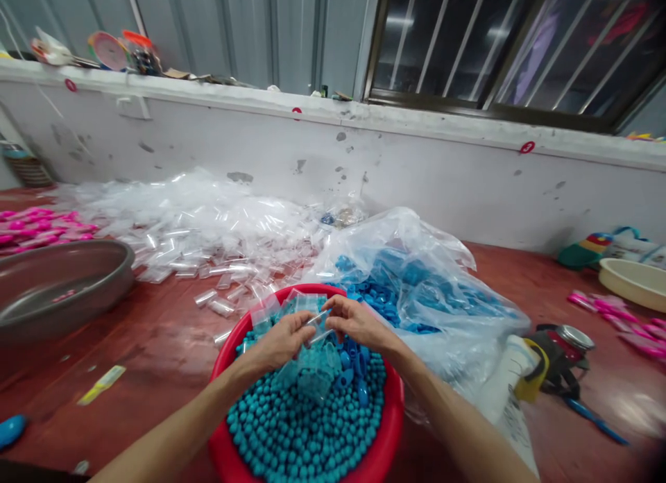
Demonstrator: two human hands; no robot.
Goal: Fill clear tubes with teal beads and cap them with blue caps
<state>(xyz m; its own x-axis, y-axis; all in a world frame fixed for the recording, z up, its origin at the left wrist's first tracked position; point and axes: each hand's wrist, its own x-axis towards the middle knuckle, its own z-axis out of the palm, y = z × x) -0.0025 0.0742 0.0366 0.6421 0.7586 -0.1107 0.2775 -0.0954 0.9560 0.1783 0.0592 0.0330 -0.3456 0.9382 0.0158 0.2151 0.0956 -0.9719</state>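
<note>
2 big containers stand on the red surface [156, 344]: a grey metal basin [62, 282] at the left with a few pink bits inside, and a red bowl [388, 427] nearest the person, filled with small teal balls [302, 434] and blue caps [351, 365]. Beside the bowl, a clear plastic bag [416, 275] holds more blue caps. Over the bowl, the left hand [284, 341] and right hand [356, 322] pinch 1 small clear sleeve [318, 325] between their fingertips.
</note>
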